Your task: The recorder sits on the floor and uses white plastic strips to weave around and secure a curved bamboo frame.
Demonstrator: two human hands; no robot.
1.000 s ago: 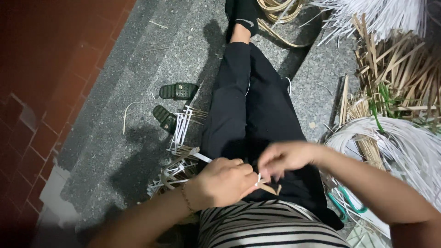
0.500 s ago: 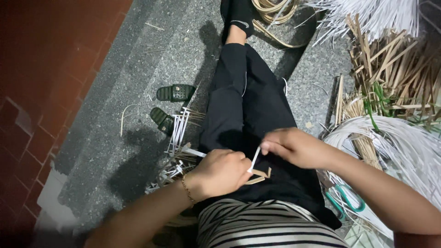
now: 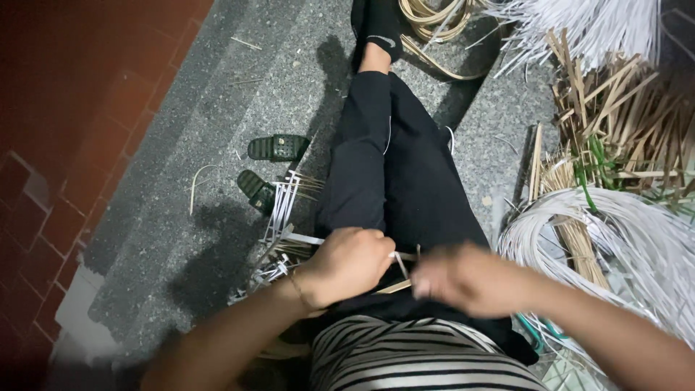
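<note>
left hand point(image 3: 351, 264): we see it curled shut over a thin white strip point(image 3: 399, 263) and flat tan strips point(image 3: 394, 287), in the lap, over the black trousers point(image 3: 391, 181). Fingertips are tucked under, so the exact pinch is hidden.
right hand point(image 3: 463, 279): motion-blurred. We can't tell whether the fingers are closed or spread. It sits just right of the left hand, at the white strip's near end.
strip ends: where white and tan strips meet is covered by both hands.
woven piece point(image 3: 282, 217): white slats poke out left of the thigh, its body hidden behind leg and left wrist.
sandals point(image 3: 271, 166): two dark green ones on grey stone floor point(image 3: 181, 239), well apart from the hands.
right side: white cane coil point(image 3: 622, 232), cut by frame edge; tan splints point(image 3: 622, 123) heaped beyond.
feet: black sock point(image 3: 380, 29), top cropped.
</note>
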